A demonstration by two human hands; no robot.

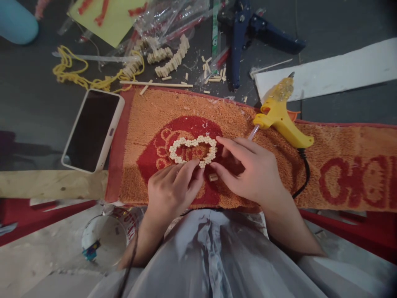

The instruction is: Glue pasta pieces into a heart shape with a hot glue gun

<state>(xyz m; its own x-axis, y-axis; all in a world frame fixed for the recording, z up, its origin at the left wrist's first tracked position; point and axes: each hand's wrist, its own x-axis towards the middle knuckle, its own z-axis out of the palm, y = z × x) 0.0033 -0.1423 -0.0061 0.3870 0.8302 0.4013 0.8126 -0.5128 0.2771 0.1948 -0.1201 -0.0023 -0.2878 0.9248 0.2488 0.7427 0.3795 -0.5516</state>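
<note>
On my feed the heart-shaped ring of small pale stick ends [212, 154] lies on the orange-and-red towel [279, 178], between the two hands. The left hand [176, 184] has its thumb and forefinger close together on the ring's lower edge, pinching it near the point. The right hand [252, 169] is spread wider: its forefinger reaches the ring's upper right edge and its thumb stands well below, just beside the lower right, with a gap between the two. A small brownish piece [213, 177] lies on the towel under that thumb.

Below the table edge, at lower left, I see a white bucket [108, 238] with red lettering on its wall; inside it sits a blue wrapper [91, 250]. At the far side, clear plastic bags [173, 20] lie in a heap; I can't quite tell whether the reddish strips there are inside them or underneath. Just in front are curved rows of joined pieces [175, 58] and loose cut sticks [215, 78].

A yellow glue gun [281, 118] rests beyond the right hand, a clear stick protruding from its back, and a phone [93, 128] lies left of the towel.
</note>
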